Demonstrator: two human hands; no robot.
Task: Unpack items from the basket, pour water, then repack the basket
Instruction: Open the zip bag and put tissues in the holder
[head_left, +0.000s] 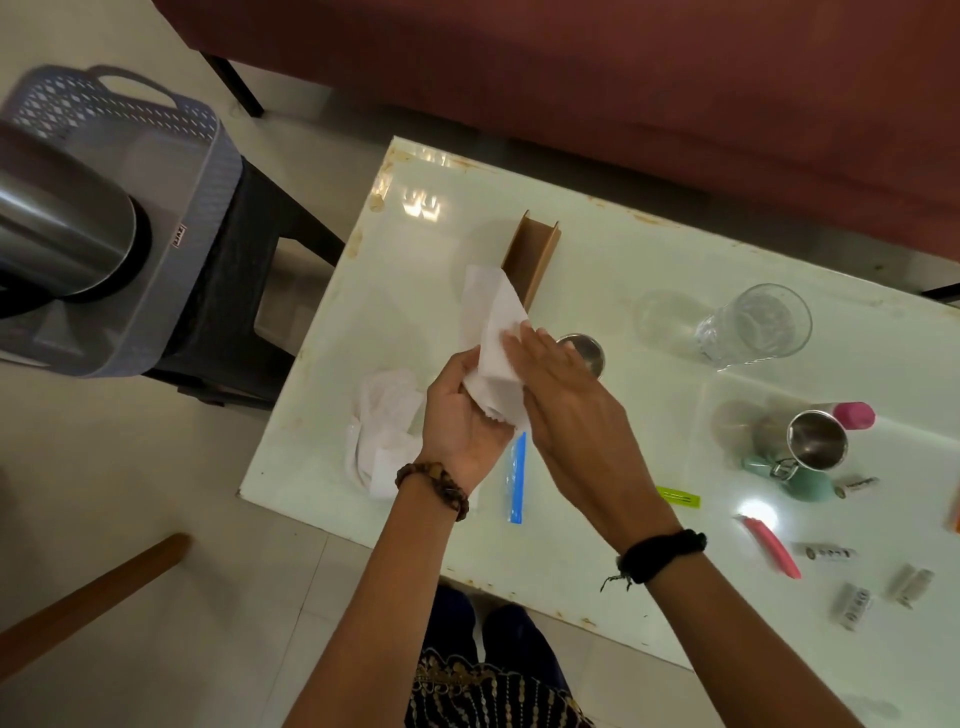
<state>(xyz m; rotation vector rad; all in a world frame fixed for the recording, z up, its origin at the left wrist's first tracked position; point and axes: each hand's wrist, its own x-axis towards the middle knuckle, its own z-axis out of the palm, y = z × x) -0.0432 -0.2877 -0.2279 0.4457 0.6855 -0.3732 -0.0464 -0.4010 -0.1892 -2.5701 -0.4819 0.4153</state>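
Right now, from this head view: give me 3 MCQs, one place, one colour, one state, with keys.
1. Where does the grey basket stand?
A. on the white table
B. on a dark stool beside the table
C. on the floor

2. What colour is the zip strip lying below the hands?
A. blue
B. red
C. black

3. What is in the clear glass?
A. milk
B. nothing visible
C. a spoon

Key: B, the dark stool shows under it; A, the strip is plainly blue; B, the glass stands upright and you see straight through it.

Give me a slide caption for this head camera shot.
Both hands, left and right, hold a white paper napkin over the glossy white table, grey plastic basket alongside.
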